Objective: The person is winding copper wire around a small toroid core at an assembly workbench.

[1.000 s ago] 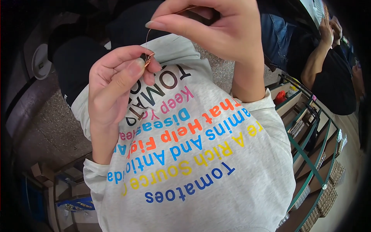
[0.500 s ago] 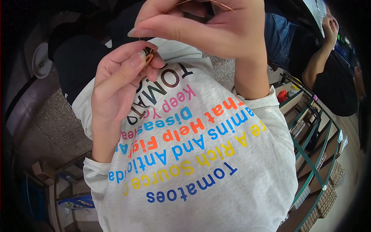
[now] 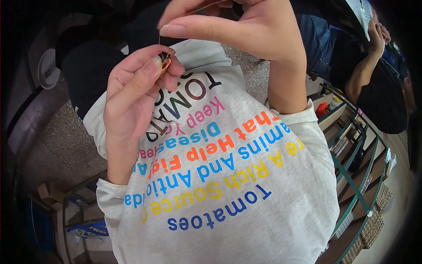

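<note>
Right hand (image 3: 261, 33) raised, the coppery piece (image 3: 165, 65) seemingly wound.

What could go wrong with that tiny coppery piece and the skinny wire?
The coppery piece might slip and drop, because the left hand pinches it only near the tips of its thumb and fingers. The thin wire could kink or snap if the right hand pulls too hard, since it looks very fine.

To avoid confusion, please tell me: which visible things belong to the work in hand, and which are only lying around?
In the work:
copper-coloured wire, in the right hand
small copper-wound piece, in the left hand

Lying around:
red bundle on the green-edged rack
brown box, lower left
</note>
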A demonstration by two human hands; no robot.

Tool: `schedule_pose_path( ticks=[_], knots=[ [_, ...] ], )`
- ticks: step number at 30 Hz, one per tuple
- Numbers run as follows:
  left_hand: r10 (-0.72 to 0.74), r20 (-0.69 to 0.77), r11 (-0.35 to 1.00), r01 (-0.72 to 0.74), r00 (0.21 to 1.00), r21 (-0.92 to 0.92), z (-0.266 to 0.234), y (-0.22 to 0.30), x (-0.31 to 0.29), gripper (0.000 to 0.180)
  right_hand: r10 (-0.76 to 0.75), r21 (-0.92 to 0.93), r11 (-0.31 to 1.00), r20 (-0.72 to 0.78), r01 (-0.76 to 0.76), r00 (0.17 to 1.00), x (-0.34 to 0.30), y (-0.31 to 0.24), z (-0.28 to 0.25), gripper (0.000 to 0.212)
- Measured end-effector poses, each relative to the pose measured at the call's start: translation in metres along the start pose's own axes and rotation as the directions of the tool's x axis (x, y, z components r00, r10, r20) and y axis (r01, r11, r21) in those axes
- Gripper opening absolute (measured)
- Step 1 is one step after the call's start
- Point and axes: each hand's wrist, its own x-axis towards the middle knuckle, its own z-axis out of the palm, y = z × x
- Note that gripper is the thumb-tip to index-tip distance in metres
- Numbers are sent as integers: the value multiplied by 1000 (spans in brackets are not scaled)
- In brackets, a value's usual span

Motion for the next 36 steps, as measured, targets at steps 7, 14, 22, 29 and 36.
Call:
schedule_pose_path(
  ticks=[7,14,22,29,36],
  knots=[
    [-27,-7,999,27,1000,44,6,-1,2,30,-72,-70,995,18,73,997,1,11,3,2],
    [-25,-63,1000,25,998,-2,1,-3,4,30,-176,-248,953,6,172,984,5,3,19,3],
    [30,-145,959,-69,989,-274,-11,3,-3,31,-500,-652,625,87,429,861,-13,6,50,8],
    [67,-169,974,-101,983,-201,-12,17,-7,33,-566,-582,682,-37,443,824,-23,23,51,6],
    [152,7,979,-149,988,-141,-17,20,-15,35,-334,-342,897,-113,279,936,-19,-3,41,3]
  ],
)
